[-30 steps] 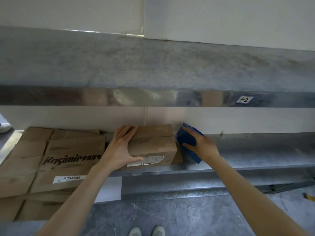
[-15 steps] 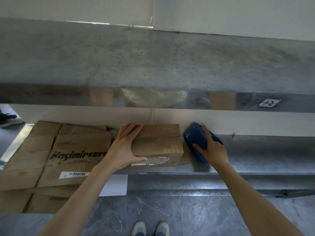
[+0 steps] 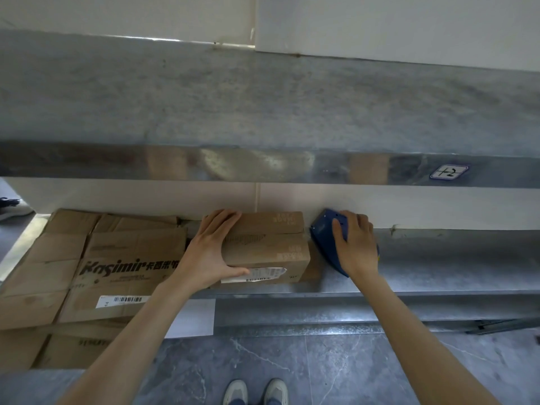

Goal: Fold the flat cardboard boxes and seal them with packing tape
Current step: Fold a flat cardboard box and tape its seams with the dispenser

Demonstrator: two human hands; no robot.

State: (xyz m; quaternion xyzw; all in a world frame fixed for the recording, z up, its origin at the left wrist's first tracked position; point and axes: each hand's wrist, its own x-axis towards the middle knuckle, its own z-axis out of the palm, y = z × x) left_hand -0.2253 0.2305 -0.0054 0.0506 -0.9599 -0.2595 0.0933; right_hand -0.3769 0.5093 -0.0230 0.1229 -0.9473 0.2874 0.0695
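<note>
Your box sits folded on the lower shelf, back against the wall, with the flat boxes just to its left. Your left grip lies spread on it: fingers flat over the top at the left end, thumb along the front face beside the label. Your right grip is curled round the blue dispenser, which stands tilted and touches the box's right end.

This looks like the start of a tape run along the top seam. Bear down with the left grip so the flaps meet and the box cannot slide left as you pull. Seat the tape on the right end face first, so a tail anchors there. Then draw the dispenser over the edge and straight along the seam. The upper shelf hangs close above, so hold the dispenser low. Whether any tape is already on the seam cannot be told from here.
</note>
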